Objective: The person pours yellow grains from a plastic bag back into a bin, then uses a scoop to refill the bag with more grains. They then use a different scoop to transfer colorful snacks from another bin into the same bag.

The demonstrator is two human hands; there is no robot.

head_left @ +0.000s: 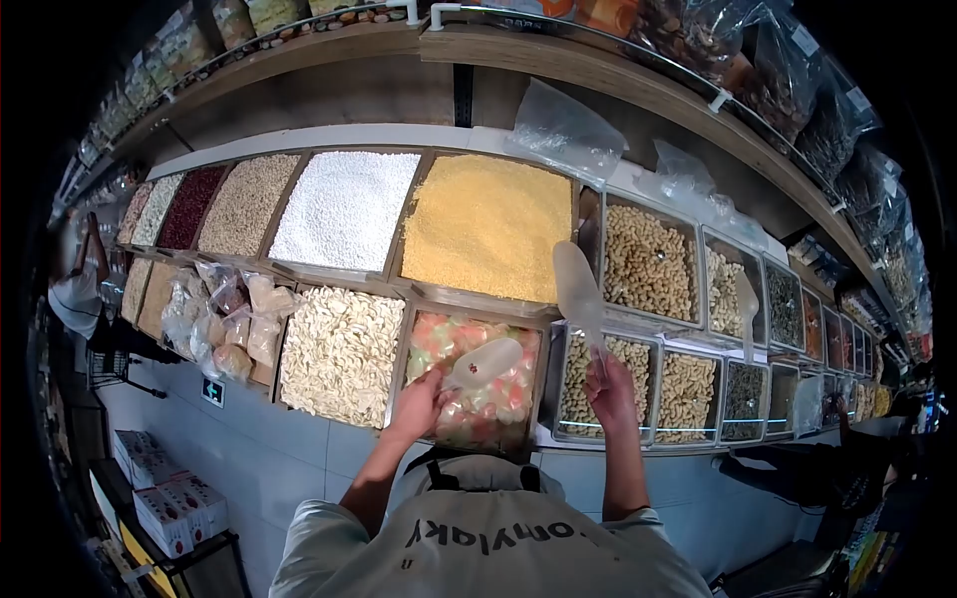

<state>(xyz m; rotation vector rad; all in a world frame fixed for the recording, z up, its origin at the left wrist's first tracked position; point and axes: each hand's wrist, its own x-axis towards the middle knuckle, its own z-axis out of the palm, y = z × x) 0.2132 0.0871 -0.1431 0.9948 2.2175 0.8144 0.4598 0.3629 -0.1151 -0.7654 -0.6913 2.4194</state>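
Observation:
My left hand [421, 404] is closed on the handle of a translucent scoop [486, 363], with a few small dark red bits in its bowl. Below that scoop is a bin of red, green and white wrapped pieces [498, 411]. In my right hand [610, 387], raised over a bin of shelled-looking nuts [638, 357], is a second translucent scoop [576, 279], held by its handle with its bowl pointing away. That bowl overlaps the edge of the yellow grain bin [488, 224]. Flaky white pieces [339, 349] fill the bin left of my left hand.
White grains [344, 209] and dark red beans [191, 207] lie in back bins. Filled bags [234, 329] are piled at left. Another scoop [747, 309] rests among the right bins. A shelf [638, 75] overhangs the back. People stand at far left [78, 289] and far right [847, 468].

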